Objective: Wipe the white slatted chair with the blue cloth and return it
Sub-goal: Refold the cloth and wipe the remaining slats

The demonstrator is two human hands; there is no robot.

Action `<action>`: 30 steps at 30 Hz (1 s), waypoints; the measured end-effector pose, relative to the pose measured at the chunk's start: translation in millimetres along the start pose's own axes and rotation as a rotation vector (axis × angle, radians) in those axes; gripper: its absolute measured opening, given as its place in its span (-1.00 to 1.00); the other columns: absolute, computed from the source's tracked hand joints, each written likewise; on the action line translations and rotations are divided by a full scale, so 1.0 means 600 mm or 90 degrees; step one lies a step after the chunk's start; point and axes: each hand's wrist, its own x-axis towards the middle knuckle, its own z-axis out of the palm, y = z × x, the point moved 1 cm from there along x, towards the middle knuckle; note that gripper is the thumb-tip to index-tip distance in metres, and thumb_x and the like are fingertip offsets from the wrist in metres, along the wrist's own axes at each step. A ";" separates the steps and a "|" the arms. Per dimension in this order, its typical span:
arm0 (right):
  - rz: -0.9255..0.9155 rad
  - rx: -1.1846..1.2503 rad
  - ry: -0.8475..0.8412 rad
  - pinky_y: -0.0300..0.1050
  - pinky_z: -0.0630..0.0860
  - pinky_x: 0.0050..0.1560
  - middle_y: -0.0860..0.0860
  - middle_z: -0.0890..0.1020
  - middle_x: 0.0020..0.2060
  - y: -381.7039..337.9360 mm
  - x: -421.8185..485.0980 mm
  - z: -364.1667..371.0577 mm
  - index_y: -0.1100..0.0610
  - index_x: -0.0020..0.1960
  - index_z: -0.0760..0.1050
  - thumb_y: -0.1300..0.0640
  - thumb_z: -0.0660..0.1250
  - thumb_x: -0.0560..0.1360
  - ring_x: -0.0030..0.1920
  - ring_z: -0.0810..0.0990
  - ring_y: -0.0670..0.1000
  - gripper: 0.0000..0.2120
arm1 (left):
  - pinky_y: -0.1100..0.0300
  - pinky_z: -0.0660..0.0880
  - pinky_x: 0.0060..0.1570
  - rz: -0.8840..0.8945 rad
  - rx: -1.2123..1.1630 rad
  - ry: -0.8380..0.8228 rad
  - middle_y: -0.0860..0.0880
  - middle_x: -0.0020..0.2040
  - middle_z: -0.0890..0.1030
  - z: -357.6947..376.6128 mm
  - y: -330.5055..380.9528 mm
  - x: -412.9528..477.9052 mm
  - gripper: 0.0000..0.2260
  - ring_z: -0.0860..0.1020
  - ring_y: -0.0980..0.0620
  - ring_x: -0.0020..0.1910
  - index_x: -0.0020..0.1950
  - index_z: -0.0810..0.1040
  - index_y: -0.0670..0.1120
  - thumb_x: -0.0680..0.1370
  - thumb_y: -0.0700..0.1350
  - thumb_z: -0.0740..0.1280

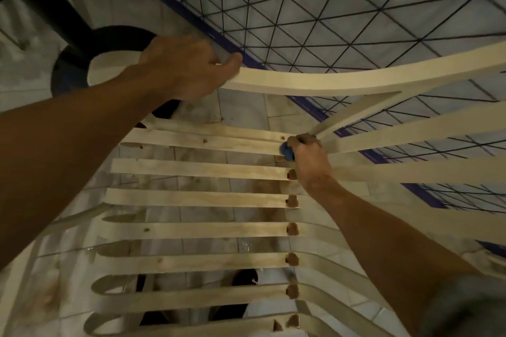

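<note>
The white slatted chair (197, 200) fills the view, its slats running across the middle and its curved rail (315, 81) arching to the upper right. My left hand (189, 68) grips the left end of that rail, thumb wrapped over its top. My right hand (308, 153) holds the bunched blue cloth (287, 151) against the right end of the upper slats, near where a diagonal strut meets them. Only a small blue patch of cloth shows beside my fingers.
A blue-framed wire mesh panel (315, 3) stands just behind the chair, across the top and right. A black round base with a dark post (65, 68) stands on the pale tiled floor (246, 115) at the upper left. Dark shapes show under the lower slats.
</note>
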 end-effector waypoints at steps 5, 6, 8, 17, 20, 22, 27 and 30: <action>0.103 0.195 0.017 0.16 0.43 0.22 0.21 0.48 0.22 -0.075 -0.015 0.024 0.17 0.29 0.46 0.34 0.21 0.53 0.22 0.44 0.24 -0.65 | 0.17 0.12 -0.40 -0.006 0.016 -0.021 -0.04 -0.29 0.42 -0.005 0.006 -0.002 -0.39 0.33 0.01 -0.36 0.15 0.54 -0.02 0.56 0.31 -0.16; 0.118 0.195 0.011 0.13 0.43 0.21 0.20 0.46 0.23 -0.087 -0.016 0.025 0.15 0.32 0.43 0.34 0.21 0.53 0.23 0.42 0.24 -0.63 | 0.17 0.11 -0.40 -0.004 0.019 -0.024 -0.05 -0.29 0.40 -0.006 0.007 -0.002 -0.36 0.32 0.01 -0.37 0.15 0.54 -0.02 0.53 0.31 -0.18; 0.141 0.168 0.033 0.08 0.49 0.13 0.16 0.50 0.16 -0.108 -0.010 0.022 0.13 0.29 0.44 0.30 0.30 0.50 0.17 0.46 0.21 -0.63 | 0.15 0.10 -0.39 -0.007 0.007 -0.026 -0.03 -0.29 0.38 -0.007 0.007 -0.004 -0.28 0.31 0.01 -0.36 0.12 0.55 -0.02 0.46 0.37 -0.23; 0.179 0.124 0.030 0.06 0.53 0.07 0.14 0.42 0.21 -0.113 0.030 -0.012 0.14 0.21 0.49 0.25 0.33 0.53 0.18 0.47 0.21 -0.75 | 0.15 0.13 -0.36 0.031 -0.009 -0.025 -0.07 -0.21 0.52 -0.008 0.006 -0.008 -0.09 0.38 -0.02 -0.32 0.16 0.57 0.00 0.28 0.41 -0.36; 0.250 0.049 0.008 0.15 0.47 0.21 0.16 0.38 0.26 -0.052 0.026 -0.024 0.15 0.21 0.49 0.14 0.32 0.55 0.23 0.41 0.23 -0.76 | 0.17 0.10 -0.39 0.016 0.004 -0.024 0.00 -0.28 0.43 -0.010 0.004 -0.008 -0.29 0.32 0.04 -0.36 0.19 0.57 0.01 0.51 0.40 -0.19; 0.254 0.010 -0.011 0.10 0.46 0.18 0.19 0.40 0.25 -0.038 0.027 -0.024 0.18 0.27 0.46 0.16 0.29 0.58 0.19 0.43 0.23 -0.72 | 0.18 0.10 -0.40 0.010 0.020 -0.020 0.00 -0.29 0.40 -0.007 0.005 -0.007 -0.39 0.30 0.05 -0.37 0.18 0.57 -0.01 0.60 0.32 -0.13; 0.308 0.125 -0.030 0.16 0.47 0.19 0.16 0.38 0.21 -0.095 0.037 -0.016 0.14 0.28 0.44 0.20 0.29 0.59 0.15 0.43 0.22 -0.73 | 0.12 0.24 -0.29 -0.023 -0.016 0.022 -0.04 -0.33 0.41 0.000 0.007 -0.003 -0.35 0.32 0.02 -0.39 -0.05 0.61 -0.11 0.61 0.33 -0.09; 0.257 0.168 -0.020 0.09 0.46 0.12 0.17 0.37 0.22 -0.155 0.044 -0.010 0.13 0.28 0.44 0.20 0.29 0.59 0.17 0.44 0.23 -0.73 | 0.13 0.22 -0.33 -0.033 -0.006 0.032 -0.07 -0.34 0.41 0.002 0.007 -0.002 -0.35 0.32 0.00 -0.40 -0.09 0.60 -0.13 0.62 0.32 -0.09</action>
